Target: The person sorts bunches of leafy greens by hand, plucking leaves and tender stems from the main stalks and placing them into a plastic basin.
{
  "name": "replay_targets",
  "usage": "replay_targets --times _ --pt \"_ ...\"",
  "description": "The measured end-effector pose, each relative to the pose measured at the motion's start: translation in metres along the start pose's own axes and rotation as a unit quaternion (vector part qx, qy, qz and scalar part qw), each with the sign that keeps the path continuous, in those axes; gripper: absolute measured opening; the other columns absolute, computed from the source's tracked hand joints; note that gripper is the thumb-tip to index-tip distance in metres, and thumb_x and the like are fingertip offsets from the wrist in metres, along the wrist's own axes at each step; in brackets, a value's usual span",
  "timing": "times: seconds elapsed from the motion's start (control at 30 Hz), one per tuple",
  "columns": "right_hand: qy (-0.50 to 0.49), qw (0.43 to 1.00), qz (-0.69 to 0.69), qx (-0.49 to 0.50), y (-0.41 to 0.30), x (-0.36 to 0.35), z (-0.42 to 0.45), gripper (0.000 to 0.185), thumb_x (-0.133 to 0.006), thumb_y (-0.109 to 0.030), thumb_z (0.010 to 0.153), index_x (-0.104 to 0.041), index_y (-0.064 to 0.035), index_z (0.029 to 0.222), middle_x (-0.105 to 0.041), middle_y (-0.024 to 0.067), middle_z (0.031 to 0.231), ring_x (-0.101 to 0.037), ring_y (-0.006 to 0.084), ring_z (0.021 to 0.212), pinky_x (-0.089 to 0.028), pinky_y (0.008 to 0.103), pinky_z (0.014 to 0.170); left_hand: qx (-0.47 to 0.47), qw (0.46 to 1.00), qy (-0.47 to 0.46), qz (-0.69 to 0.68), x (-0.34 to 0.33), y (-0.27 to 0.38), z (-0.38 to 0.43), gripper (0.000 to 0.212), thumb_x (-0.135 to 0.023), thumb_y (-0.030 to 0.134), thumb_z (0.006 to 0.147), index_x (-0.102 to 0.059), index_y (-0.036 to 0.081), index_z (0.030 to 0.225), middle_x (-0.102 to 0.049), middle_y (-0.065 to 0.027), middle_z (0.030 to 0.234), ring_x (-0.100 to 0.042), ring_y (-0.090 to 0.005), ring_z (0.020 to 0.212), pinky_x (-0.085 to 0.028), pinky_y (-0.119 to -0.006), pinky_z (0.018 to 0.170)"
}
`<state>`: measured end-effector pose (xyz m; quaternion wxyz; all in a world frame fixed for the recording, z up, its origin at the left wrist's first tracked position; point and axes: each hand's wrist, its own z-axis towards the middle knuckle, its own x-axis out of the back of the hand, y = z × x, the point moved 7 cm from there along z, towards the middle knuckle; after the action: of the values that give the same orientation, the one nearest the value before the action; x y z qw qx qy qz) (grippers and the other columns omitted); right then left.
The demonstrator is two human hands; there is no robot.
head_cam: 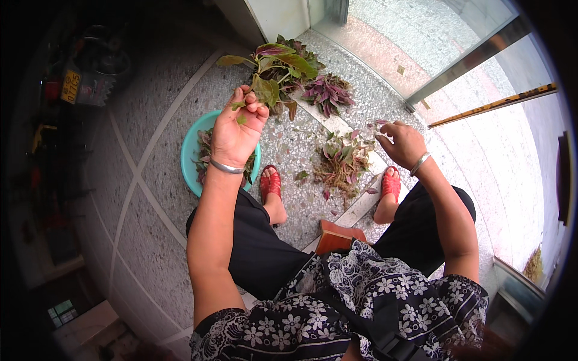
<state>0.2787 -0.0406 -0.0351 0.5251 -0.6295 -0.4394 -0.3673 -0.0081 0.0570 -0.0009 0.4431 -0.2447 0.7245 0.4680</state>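
My left hand (241,122) is raised and pinches a leafy green-and-purple plant stem (266,88) between thumb and fingers. Its broad leaves spread out past my fingertips. Behind and below that hand, a turquoise plastic basin (186,162) holds plucked purple-green leaves (204,144), partly hidden by my forearm. My right hand (403,143) hovers on the other side with fingers bent and thumb apart, and nothing shows between them. Close to its fingertips is a small purple leaf (381,122). Between my feet lies a heap of stems, roots and leaves (345,164).
Farther ahead lie a bunch of purple leafy plants (328,94) and a darker leafy pile (300,49). A wooden stool (336,237) is under me. Glass door panels (433,40) and a yellow-black strip (492,106) stand at right. A vehicle with a plate (71,85) is at left.
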Motion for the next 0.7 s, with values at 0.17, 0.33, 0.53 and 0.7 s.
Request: replay_targets --times 0.17,0.33,0.53,0.7 --pt "-0.021 1.000 -0.002 -0.003 -0.002 0.001 -0.001 0.024 -0.056 -0.029 0.079 -0.064 -0.0090 0.088 -0.062 0.0123 0.090 -0.060 0.0312 0.081 -0.049 0.0399 0.071 -0.010 1.000 -0.002 0.002 0.014 0.020 -0.002 0.010 -0.050 0.005 0.087 -0.055 0.001 0.094 -0.053 -0.0071 0.082 -0.050 -0.0157 0.076 -0.044 -0.030 0.075" --pt "-0.031 0.999 -0.016 0.010 0.021 -0.026 0.006 0.027 -0.054 -0.032 0.080 -0.064 -0.0081 0.085 -0.062 0.0159 0.081 -0.059 0.0342 0.078 -0.047 0.0430 0.069 -0.090 0.961 0.176 0.196 0.103 0.072 -0.006 0.009 -0.054 0.010 0.087 -0.059 0.001 0.088 -0.059 -0.0082 0.082 -0.055 -0.0155 0.075 -0.046 -0.029 0.067" --pt "-0.184 0.980 0.047 -0.060 0.073 -0.103 0.006 0.026 -0.053 -0.031 0.079 -0.067 -0.0098 0.086 -0.064 0.0177 0.086 -0.061 0.0336 0.082 -0.048 0.0403 0.075 -0.102 0.788 0.439 0.420 0.212 0.148 -0.053 0.020 -0.063 0.016 0.080 -0.058 0.003 0.094 -0.059 -0.0060 0.082 -0.056 -0.0139 0.073 -0.044 -0.028 0.070" --pt "-0.269 0.961 -0.014 -0.061 0.078 -0.182 0.014 0.021 -0.056 -0.026 0.078 -0.067 -0.0120 0.089 -0.066 0.0125 0.087 -0.062 0.0297 0.082 -0.048 0.0366 0.076 0.086 0.642 0.593 0.478 0.264 0.154 -0.084 0.036 -0.061 0.024 0.079 -0.053 0.005 0.108 -0.052 -0.0079 0.100 -0.052 -0.0194 0.090 -0.046 -0.032 0.073"
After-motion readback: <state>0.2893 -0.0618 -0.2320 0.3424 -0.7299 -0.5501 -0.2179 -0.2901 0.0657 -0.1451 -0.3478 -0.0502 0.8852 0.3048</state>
